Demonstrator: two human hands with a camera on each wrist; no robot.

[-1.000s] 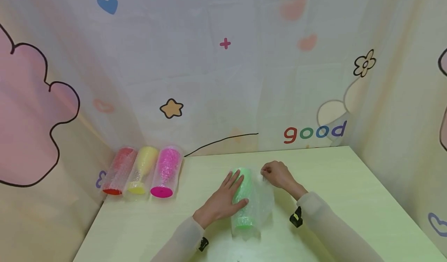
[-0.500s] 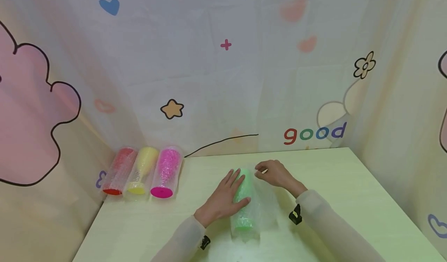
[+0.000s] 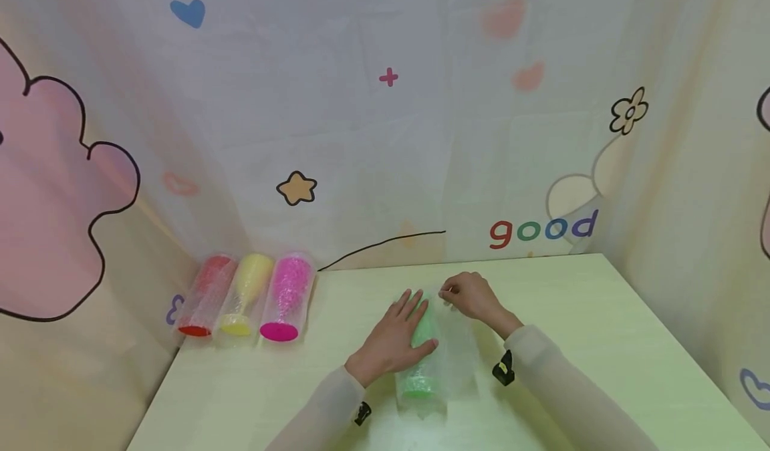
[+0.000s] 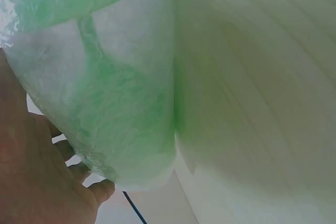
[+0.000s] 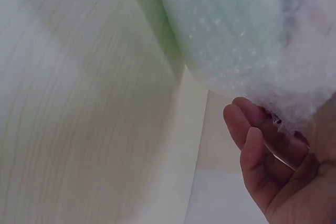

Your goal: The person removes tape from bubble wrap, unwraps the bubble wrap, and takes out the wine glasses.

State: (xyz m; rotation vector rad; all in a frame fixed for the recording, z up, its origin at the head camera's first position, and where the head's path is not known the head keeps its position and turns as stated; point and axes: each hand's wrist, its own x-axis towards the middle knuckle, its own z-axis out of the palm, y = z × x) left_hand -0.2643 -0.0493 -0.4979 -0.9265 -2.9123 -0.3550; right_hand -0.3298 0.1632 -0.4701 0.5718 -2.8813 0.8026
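Observation:
A green goblet lies in bubble wrap at the middle of the table, its base towards me. My left hand rests on top of the goblet with its fingers spread straight. In the left wrist view, the goblet's stem and cup show through the clear wrap. On the far right side, my right hand pinches the wrap's loose edge between thumb and fingers. The right wrist view shows the gathered wrap at those curled fingers; the exact pinch is partly hidden.
Three wrapped goblets lie side by side at the back left: a red one, a yellow one and a pink one. Behind the table hangs a printed curtain.
The right hand has shifted slightly left towards the goblet, its fingers parting and then closing on the wrap's edge. The left hand has slid a little to the right over the goblet.

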